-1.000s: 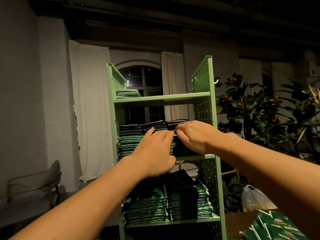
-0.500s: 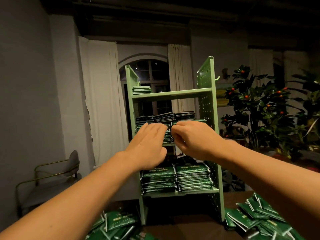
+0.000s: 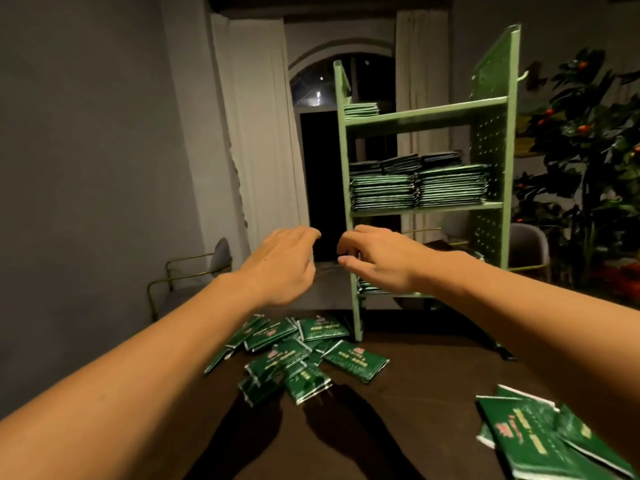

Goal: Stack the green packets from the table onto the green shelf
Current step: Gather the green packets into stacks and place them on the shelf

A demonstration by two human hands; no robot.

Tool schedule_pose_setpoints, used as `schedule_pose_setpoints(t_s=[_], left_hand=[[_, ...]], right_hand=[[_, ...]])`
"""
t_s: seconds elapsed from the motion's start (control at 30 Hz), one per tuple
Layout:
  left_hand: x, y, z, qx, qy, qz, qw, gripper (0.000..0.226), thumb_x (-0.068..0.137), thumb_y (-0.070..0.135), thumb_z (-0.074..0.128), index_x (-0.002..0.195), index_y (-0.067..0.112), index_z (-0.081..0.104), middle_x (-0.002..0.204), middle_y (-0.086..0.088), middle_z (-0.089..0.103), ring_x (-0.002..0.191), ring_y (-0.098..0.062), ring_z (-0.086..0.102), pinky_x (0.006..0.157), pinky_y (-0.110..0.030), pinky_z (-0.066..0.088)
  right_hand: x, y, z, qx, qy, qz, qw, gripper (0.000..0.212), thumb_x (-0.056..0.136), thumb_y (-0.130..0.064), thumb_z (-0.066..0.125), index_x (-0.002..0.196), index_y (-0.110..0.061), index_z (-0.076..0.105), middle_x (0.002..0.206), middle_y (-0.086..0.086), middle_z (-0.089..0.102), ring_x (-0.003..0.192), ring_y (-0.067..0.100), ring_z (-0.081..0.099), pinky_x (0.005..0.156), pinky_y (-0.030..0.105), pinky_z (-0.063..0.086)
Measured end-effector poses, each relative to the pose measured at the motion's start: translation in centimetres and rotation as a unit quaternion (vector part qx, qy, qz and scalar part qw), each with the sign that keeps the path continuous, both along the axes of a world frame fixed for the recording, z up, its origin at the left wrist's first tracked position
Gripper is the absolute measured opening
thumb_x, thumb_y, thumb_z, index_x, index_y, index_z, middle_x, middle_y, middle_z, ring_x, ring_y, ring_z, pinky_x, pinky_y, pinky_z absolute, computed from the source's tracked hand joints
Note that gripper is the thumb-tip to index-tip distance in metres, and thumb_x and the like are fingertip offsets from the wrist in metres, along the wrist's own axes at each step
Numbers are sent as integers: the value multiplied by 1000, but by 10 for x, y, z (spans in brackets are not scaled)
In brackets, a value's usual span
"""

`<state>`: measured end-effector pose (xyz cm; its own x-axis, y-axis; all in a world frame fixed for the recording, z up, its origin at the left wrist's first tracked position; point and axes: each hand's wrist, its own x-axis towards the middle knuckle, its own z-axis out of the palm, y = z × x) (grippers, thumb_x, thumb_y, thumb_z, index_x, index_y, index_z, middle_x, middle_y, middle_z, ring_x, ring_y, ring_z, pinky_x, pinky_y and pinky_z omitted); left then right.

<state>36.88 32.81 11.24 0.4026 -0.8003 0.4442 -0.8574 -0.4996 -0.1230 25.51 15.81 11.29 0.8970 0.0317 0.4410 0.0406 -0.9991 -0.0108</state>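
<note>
The green shelf (image 3: 424, 114) stands at the back of the dark table (image 3: 408, 403). Its middle level carries tall stacks of green packets (image 3: 417, 188), and a small stack (image 3: 361, 109) lies on the top level. A loose pile of green packets (image 3: 294, 355) lies on the table left of the shelf's foot, and more packets (image 3: 540, 441) lie at the front right. My left hand (image 3: 280, 263) and my right hand (image 3: 379, 259) hover in the air above the pile, below the middle level, fingers loosely curled and holding nothing. My right forearm hides most of the bottom level.
A chair with a brass frame (image 3: 188, 277) stands at the left wall. A leafy plant with small orange fruits (image 3: 585, 143) fills the right side. White curtains (image 3: 263, 133) flank a dark arched window behind the shelf.
Both hands have come away from the stacks on the middle level and dropped lower, toward the table. The view has tilted down and left, showing the loose packets.
</note>
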Motion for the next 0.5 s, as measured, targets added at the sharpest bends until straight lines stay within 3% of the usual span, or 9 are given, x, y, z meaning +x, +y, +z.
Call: schedule_pose_setpoints(t_s=[0.23,0.5], left_hand=[[40,57,-48,26,59,68,996,43,104,25,40,146,13,38,150,-9,44,133,-28,43,108,-39,35],[99,115,-111,52,147,167,974,55,107,35,39,156,12,27,161,-8,30,145,-27,32,115,-38,31]], right_hand=[[54,33,-47,39,128,-5,991,61,101,-56,42,148,-18,39,144,8,42,130,28,48,109,38,38],[112,59,-101,61,217,9,974,79,92,-71,45,156,-28,26,159,5,24,142,30,35,116,48,33]])
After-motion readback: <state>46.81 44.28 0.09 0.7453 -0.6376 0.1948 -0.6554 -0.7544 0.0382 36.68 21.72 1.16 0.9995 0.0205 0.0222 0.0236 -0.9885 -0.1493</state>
